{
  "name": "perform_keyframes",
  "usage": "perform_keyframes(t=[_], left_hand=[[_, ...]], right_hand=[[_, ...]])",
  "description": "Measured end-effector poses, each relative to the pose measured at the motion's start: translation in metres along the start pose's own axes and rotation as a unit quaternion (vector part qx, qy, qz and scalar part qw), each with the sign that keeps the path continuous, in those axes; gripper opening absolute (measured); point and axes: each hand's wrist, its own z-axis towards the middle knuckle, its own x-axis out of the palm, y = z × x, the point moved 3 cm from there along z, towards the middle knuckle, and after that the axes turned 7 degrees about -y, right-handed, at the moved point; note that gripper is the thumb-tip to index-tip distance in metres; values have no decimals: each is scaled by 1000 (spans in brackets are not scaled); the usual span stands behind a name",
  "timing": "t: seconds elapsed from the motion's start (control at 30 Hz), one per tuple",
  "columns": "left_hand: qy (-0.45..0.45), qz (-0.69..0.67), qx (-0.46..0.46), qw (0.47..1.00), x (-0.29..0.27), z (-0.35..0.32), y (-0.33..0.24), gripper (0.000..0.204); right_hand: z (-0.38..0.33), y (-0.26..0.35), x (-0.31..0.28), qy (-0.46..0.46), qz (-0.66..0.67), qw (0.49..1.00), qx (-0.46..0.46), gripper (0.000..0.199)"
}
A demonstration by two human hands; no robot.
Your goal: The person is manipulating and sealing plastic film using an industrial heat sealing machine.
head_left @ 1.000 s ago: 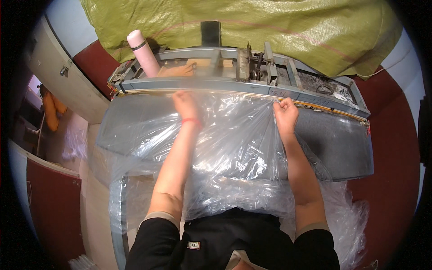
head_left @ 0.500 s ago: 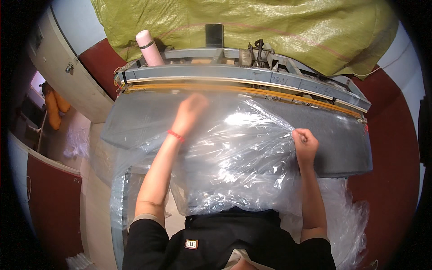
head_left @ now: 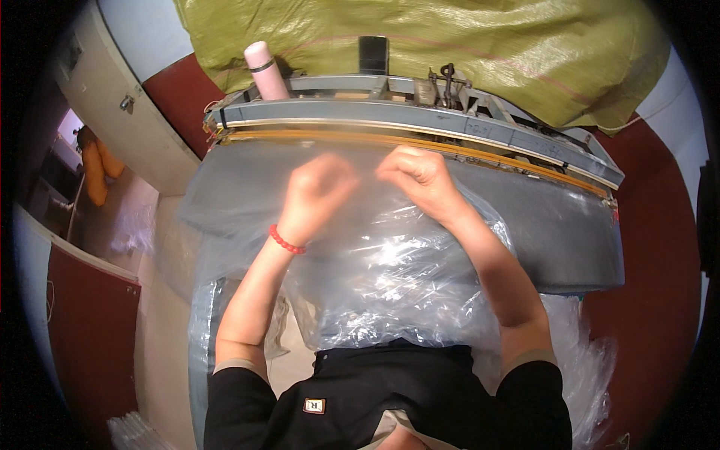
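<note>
A crumpled sheet of clear plastic film (head_left: 405,270) lies over the grey padded work surface (head_left: 559,225) and hangs toward my waist. My left hand (head_left: 322,187), with a red bead bracelet (head_left: 286,240) at its wrist, hovers over the far part of the film; motion smears its fingers. Close by on the right, my right hand (head_left: 421,176) has its fingers curled and pressed together near the film's far side. Whether film is pinched in them is hidden. The two hands are apart, just short of the orange strip (head_left: 352,140).
A grey metal frame (head_left: 315,112) crosses the far side, carrying a pink bottle (head_left: 267,73) and a black metal clamp (head_left: 448,84). Yellow-green sheeting (head_left: 465,45) hangs behind. More clear film (head_left: 574,352) droops at right. A door (head_left: 127,90) stands at far left.
My right hand has moved left and away from me, from the film's gathered right edge to beside my left hand. The film's right side now looks slacker. My left hand remains blurred.
</note>
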Motion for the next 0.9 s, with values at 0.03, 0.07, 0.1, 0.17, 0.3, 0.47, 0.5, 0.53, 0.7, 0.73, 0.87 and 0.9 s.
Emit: perform_keyframes(t=[0.03,0.07,0.1,0.17,0.3,0.47,0.5,0.53,0.7,0.73,0.87,0.9], left_hand=[[-28,91,73,993,-4,-2,-4,13],[-55,182,144,971,-5,-4,-10,16],[-94,228,183,952,-3,-5,-19,21],[-119,247,203,940,0,-8,-12,23],[-136,262,215,931,1,-9,-5,26],[98,63,44,992,-19,-24,13,6],[91,73,39,992,-32,-32,15,6],[151,82,26,985,-42,-41,26,3],[350,245,-157,890,-147,-113,105,13],[357,318,-200,855,-180,-123,117,14],[223,475,-344,779,-323,-124,129,22],[106,520,-404,745,-350,-112,120,19]], right_hand=[[-2,3,6,5,5,1000,-2,8],[-5,2,12,1,81,993,86,6],[-9,1,17,-6,151,973,174,7],[-14,1,29,-13,247,944,218,9],[-14,-14,51,-17,311,921,235,7],[-21,-48,46,-62,341,895,281,10],[-30,-62,38,-111,366,861,335,11],[-40,-80,24,-198,344,850,347,8],[-108,-105,-129,-357,-145,848,363,23],[-144,-130,-183,-374,-220,842,322,25],[-269,-138,-337,-435,-297,788,320,29],[-288,-125,-358,-446,-308,773,329,29]])
